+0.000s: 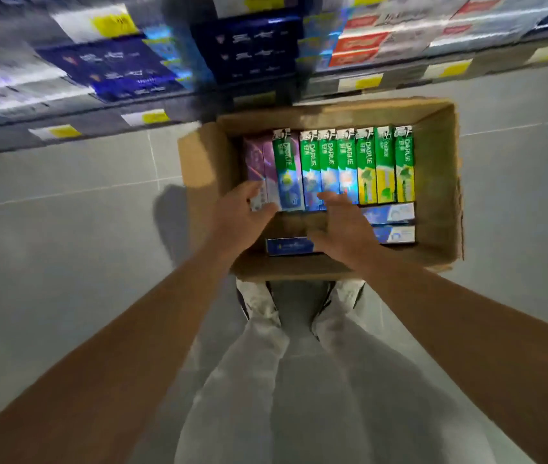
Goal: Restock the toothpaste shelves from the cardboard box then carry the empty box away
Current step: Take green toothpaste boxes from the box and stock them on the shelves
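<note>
An open cardboard box [440,182] sits on the grey floor just past my feet. Inside stands a row of several green toothpaste cartons [366,162], with purple cartons [257,162] at the left end and blue cartons [393,214] lying flat along the near side. My left hand [242,217] is at the near end of the purple cartons, fingers and thumb round one of them. My right hand [342,226] hovers over the near ends of the green cartons with fingers spread and holds nothing.
Shelves of toothpaste [249,48] run across the top, blurred, with yellow price tags [155,117] on their front edges. Grey floor tiles [65,246] spread to both sides of the box. My feet [259,303] stand right behind it.
</note>
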The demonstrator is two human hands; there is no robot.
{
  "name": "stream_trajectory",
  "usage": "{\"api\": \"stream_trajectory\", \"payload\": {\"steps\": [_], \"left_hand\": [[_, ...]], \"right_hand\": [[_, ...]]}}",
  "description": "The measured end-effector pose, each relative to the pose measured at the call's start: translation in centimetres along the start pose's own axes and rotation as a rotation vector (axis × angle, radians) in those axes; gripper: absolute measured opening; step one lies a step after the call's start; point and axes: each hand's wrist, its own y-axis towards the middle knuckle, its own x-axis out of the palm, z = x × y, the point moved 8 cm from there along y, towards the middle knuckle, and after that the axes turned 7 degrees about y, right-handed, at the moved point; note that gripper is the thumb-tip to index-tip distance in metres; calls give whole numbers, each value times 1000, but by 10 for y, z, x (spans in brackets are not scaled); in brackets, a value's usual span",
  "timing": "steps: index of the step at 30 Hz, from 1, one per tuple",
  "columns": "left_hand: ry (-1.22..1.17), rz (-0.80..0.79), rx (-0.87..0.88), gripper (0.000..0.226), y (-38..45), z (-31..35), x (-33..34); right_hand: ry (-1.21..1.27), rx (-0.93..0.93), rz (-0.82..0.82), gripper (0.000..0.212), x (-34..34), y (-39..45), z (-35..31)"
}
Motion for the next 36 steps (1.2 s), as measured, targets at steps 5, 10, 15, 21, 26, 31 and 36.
{"api": "stream_trajectory", "payload": {"steps": [5, 10, 15, 21, 26, 31, 36], "left_hand": [[-56, -9, -49, 51, 71, -39, 49], [-94, 34, -93, 45, 119, -59, 72], [-149, 2, -86, 49, 126, -57, 77], [-194, -25, -64, 49, 74, -29, 45], [-334, -44, -130, 64, -9, -7, -7], [-411, 18, -110, 31, -117, 26, -87], [-389, 77, -49, 61, -225, 32, -158]], "right_hand": [[41, -7, 18, 59, 64, 93, 39], [20, 17, 139, 76, 102, 158, 50], [85, 78, 200, 70, 107, 164, 50], [206, 54, 181, 33, 56, 82, 50], [193, -12, 202, 38, -18, -31, 12], [52, -169, 254, 44, -79, -146, -54], [10, -192, 218, 58, -109, -247, -110]]}}
